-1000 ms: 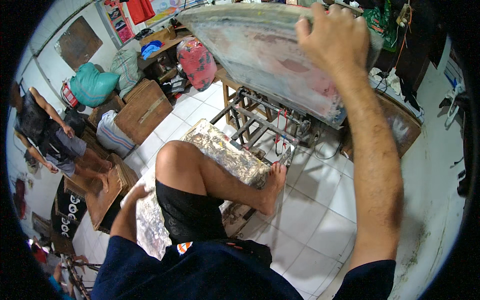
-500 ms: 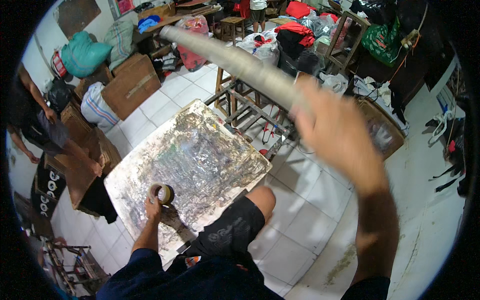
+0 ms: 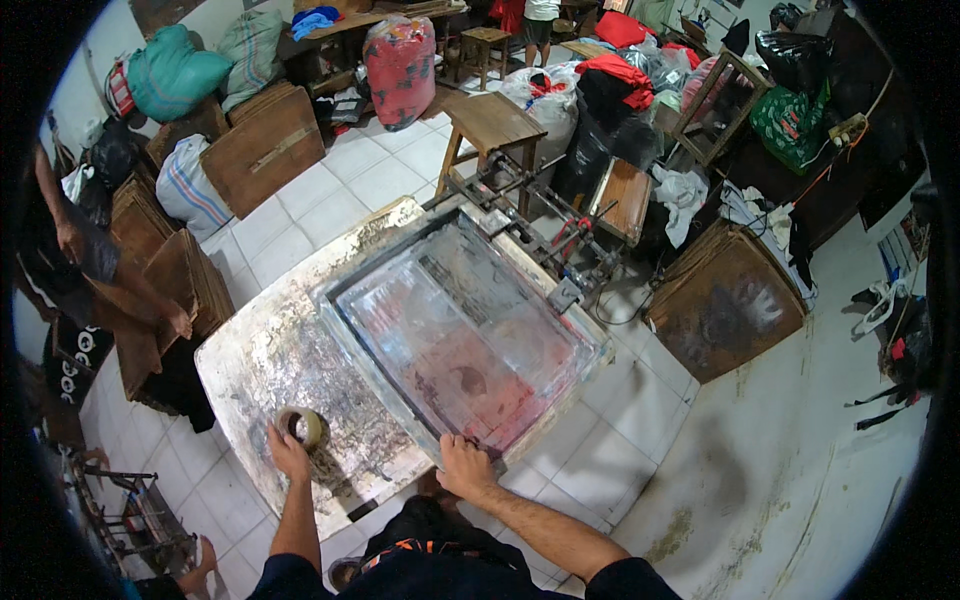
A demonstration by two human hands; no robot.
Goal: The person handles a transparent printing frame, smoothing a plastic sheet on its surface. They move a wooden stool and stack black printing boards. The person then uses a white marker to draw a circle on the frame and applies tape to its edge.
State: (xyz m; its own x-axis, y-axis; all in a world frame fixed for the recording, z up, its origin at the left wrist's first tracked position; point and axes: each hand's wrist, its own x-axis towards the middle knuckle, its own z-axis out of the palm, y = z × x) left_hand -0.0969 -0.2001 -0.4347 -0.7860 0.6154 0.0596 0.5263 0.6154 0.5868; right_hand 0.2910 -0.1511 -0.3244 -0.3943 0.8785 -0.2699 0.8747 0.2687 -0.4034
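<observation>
A silk-screen printing frame (image 3: 450, 340) with a grey and reddish mesh lies over the right part of a stained white board (image 3: 265, 345). Its far right side meets a metal clamp assembly (image 3: 545, 235). At the frame's near edge, my right hand (image 3: 466, 466) is closed over the rim, fingers curled and partly hidden. On the left part of the board, my left hand (image 3: 288, 455) grips a roll of tan tape (image 3: 313, 430), which stands on the paint-crusted surface.
A wooden stool (image 3: 497, 118) and stuffed sacks stand beyond the board. Brown boards (image 3: 735, 300) lean to the right beside a stained white wall (image 3: 790, 450). At the left, another person's leg (image 3: 150, 290) rests near stacked boards (image 3: 190, 275).
My right hand has come down from high on the right, and the frame that was raised edge-on now lies over the board. The tape roll and left hand remain on the board's left.
</observation>
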